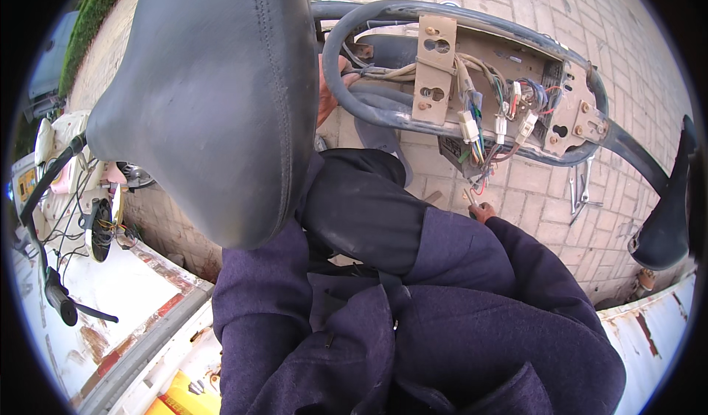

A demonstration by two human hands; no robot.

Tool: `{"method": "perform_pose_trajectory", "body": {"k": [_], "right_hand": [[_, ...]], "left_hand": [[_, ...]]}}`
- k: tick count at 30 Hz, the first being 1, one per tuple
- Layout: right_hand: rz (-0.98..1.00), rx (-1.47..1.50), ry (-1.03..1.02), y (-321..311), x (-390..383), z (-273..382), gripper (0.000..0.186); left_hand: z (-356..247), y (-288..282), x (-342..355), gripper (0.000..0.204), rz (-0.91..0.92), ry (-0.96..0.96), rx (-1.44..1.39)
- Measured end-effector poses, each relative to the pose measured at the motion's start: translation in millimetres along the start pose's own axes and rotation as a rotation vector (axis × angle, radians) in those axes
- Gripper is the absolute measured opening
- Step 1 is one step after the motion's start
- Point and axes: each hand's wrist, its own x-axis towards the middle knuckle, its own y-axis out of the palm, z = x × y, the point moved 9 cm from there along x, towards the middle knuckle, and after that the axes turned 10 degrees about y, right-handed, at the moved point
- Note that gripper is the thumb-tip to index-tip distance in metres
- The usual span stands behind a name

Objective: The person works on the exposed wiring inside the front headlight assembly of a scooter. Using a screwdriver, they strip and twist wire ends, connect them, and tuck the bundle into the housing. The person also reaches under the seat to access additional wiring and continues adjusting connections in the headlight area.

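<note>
A large black saddle [214,98] fills the upper left and hides much of my left hand [329,89]. The fingers that show are closed at the end of a beige cable bundle [394,74]. This bundle runs into an electric bike frame [354,109] with black tubing, lying on its side. Loose wires and white connectors [469,126] hang out of the frame's open box. Below them, beside my knee, my right hand [483,212] is closed on a slim metal tool [472,198] whose kind I cannot make out. Its tip is close to a thin red wire.
Wrenches [582,186] lie on the brick paving right of the frame. A second black saddle [660,223] sticks out at the far right. At left are handlebars [55,172] with dangling cables above a rusty white metal panel [125,282]. A yellow package [181,396] lies at lower left.
</note>
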Motion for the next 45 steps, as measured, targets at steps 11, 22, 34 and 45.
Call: {"method": "perform_pose_trajectory", "body": {"k": [11,22,34,45], "right_hand": [[-0.075,0.052,0.132,-7.9,-36.0,19.1,0.057],[-0.027,0.045,0.104,-4.2,-29.9,15.3,0.057],[-0.049,-0.016,0.077,-6.9,-13.5,1.2,0.057],[-0.025,-0.077,-0.054,-1.9,5.2,-9.8,0.059]], "left_hand": [[14.7,14.5,-2.3,0.029,0.168,-0.132,0.002],[3.9,6.1,0.2,0.026,0.083,-0.029,0.115],[-1.2,-4.2,2.1,0.026,0.004,-0.049,-0.017],[-5.7,-12.4,-3.5,0.031,-0.054,-0.059,-0.076]]}}
